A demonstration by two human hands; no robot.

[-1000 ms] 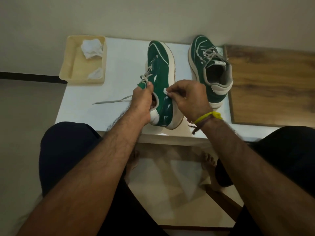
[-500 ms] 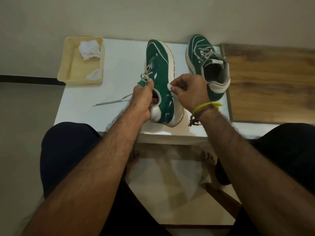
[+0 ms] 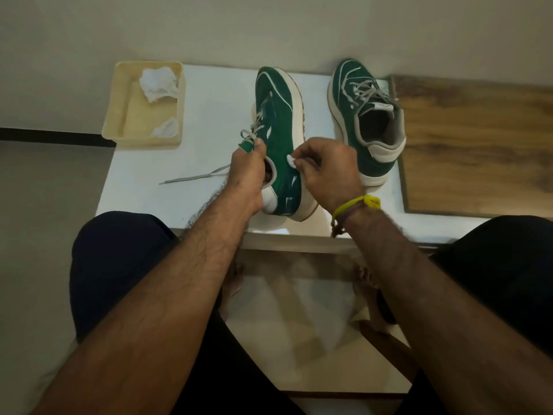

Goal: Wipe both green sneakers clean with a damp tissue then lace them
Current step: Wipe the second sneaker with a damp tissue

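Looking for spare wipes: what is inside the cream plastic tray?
Inside the cream plastic tray lie two crumpled white tissues, one at the far end, a smaller one near. Whatever lies beneath them is covered.

A plain pale wall [image 3: 269, 28] stands beyond the hands. A white table [image 3: 209, 94] lies under them, a wooden board [image 3: 478, 145] to their right, grey floor [image 3: 36, 235] to their left.

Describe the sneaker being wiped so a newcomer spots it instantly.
On the white table, two green sneakers lie right of the beige tray. It is the left sneaker, tipped on its side, held by both hands; the other sneaker stands upright, untouched.
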